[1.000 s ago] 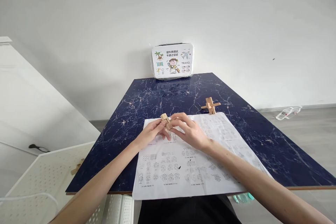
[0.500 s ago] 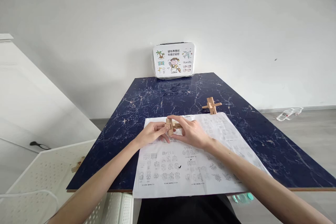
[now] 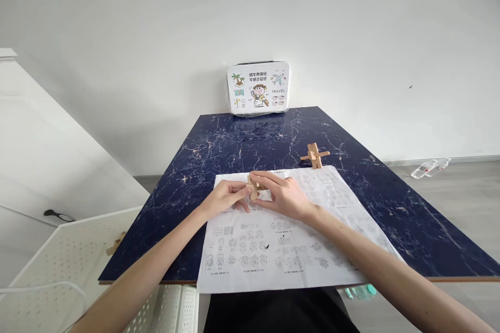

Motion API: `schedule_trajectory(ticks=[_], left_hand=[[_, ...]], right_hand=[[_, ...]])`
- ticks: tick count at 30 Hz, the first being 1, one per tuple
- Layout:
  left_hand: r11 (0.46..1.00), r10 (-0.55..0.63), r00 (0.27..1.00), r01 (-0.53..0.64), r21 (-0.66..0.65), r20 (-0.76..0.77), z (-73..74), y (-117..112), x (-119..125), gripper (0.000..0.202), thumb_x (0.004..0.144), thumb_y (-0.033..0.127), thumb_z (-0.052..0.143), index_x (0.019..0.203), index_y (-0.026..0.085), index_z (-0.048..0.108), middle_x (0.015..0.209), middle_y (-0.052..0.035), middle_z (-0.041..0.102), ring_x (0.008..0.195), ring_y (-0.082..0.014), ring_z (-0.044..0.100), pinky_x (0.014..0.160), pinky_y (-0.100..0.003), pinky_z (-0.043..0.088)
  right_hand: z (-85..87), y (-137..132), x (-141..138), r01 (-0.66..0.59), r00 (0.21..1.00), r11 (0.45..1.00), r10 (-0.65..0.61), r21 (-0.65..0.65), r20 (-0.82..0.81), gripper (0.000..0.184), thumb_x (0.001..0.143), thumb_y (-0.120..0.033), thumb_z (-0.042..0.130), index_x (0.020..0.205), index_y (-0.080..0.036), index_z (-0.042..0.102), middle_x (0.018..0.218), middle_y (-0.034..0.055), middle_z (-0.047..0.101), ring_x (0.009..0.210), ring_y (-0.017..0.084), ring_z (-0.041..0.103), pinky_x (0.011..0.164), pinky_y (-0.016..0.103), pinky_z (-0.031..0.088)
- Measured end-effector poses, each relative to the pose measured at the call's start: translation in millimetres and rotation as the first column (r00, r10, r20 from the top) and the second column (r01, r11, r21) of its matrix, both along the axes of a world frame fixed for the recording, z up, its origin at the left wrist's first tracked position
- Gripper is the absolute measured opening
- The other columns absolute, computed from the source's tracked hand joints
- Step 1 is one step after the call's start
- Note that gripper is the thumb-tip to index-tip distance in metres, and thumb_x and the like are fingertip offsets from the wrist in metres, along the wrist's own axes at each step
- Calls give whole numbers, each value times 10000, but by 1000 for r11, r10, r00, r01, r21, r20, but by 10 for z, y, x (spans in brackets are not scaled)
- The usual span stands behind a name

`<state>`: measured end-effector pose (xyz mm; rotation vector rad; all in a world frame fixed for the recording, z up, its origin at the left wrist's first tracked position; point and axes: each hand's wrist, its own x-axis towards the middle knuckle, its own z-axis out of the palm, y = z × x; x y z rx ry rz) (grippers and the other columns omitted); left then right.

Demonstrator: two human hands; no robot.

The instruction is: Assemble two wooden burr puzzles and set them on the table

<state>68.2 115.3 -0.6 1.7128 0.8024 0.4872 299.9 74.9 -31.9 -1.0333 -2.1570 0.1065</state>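
Observation:
My left hand (image 3: 226, 199) and my right hand (image 3: 284, 196) meet over the far part of a printed instruction sheet (image 3: 289, 242). Both pinch a small wooden puzzle (image 3: 254, 188) made of crossed pale blocks, held just above the paper. My fingers cover most of it. A second wooden puzzle cross (image 3: 313, 155) stands alone on the dark blue marble table (image 3: 250, 140), just beyond the sheet's far right corner.
A white illustrated case (image 3: 258, 88) leans on the wall at the table's far edge. A white perforated basket (image 3: 70, 265) sits low at the left with a wooden piece (image 3: 114, 245) in it. A clear plastic bottle (image 3: 429, 167) lies on the floor at right.
The wooden pieces between my fingers have turned from a single tilted block into a crossed shape. Both hands stayed in nearly the same place over the sheet.

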Motion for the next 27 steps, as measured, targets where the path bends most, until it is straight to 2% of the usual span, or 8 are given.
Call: schedule_trajectory(ticks=[3, 5, 8, 10, 14, 19, 23, 27], left_hand=[[996, 84, 995, -81, -47, 60, 1, 14, 21, 442, 970, 561, 659, 1159, 177, 768, 1083, -118, 780, 679, -176, 756, 540, -238, 460], [984, 174, 978, -166, -71, 114, -9, 32, 27, 444, 965, 566, 660, 1158, 178, 756, 1041, -98, 773, 650, -153, 724, 539, -237, 456], [958, 283, 948, -272, -86, 147, -38, 71, 16, 463, 956, 594, 652, 1113, 168, 742, 914, -62, 746, 611, -131, 662, 532, -237, 447], [944, 328, 933, -319, -84, 150, -60, 93, 5, 478, 956, 616, 634, 1065, 160, 729, 872, -53, 729, 588, -122, 626, 516, -237, 429], [940, 341, 927, -336, -61, 159, -83, 104, 1, 482, 979, 628, 585, 1039, 162, 695, 995, -80, 743, 568, -104, 589, 521, -246, 437], [945, 326, 933, -325, -34, 150, -75, 86, 12, 482, 986, 637, 568, 970, 166, 664, 940, -81, 716, 573, -116, 584, 514, -248, 446], [937, 349, 922, -348, -35, 168, -71, 83, 17, 473, 984, 630, 577, 970, 164, 655, 919, -77, 697, 569, -114, 577, 506, -246, 444], [934, 355, 918, -354, -39, 176, -70, 84, 21, 460, 984, 620, 579, 985, 165, 649, 928, -65, 688, 564, -105, 570, 502, -239, 439]], right_hand=[[40, 2, 3, 9, 999, 998, -12, -69, -46, 641, 980, -525, 671, 1541, -286, 473, 1533, 140, 558, 577, 137, 662, 538, 342, 562], [46, 18, 7, 41, 995, 993, -50, -112, -82, 730, 958, -554, 692, 1568, -271, 409, 1553, 159, 515, 566, 130, 643, 542, 353, 573], [2, 59, 18, 99, 991, 984, -111, -145, -75, 561, 1008, -464, 639, 1495, -250, 462, 1471, 153, 555, 726, 186, 709, 599, 360, 598], [-52, 89, 25, 113, 993, 984, -117, -139, -18, 438, 1019, -362, 618, 1428, -241, 517, 1390, 146, 594, 951, 260, 726, 730, 404, 626], [-139, 126, 30, 81, 996, 988, -75, -132, 56, 350, 1001, -270, 637, 1345, -237, 584, 1298, 134, 639, 1188, 315, 635, 976, 503, 575], [-152, 159, 33, 89, 994, 986, -79, -142, 73, 126, 1041, -253, 572, 1127, -214, 656, 1121, 104, 718, 1057, 284, 655, 922, 454, 558], [-159, 192, 41, 151, 985, 956, -167, -251, -43, 129, 1048, -308, 558, 1124, -225, 622, 1055, 79, 746, 920, 245, 707, 776, 374, 556], [-137, 201, 36, 93, 955, 947, -172, -307, -242, 186, 1061, -375, 520, 1150, -229, 593, 1036, 68, 755, 844, 217, 741, 667, 317, 549]])
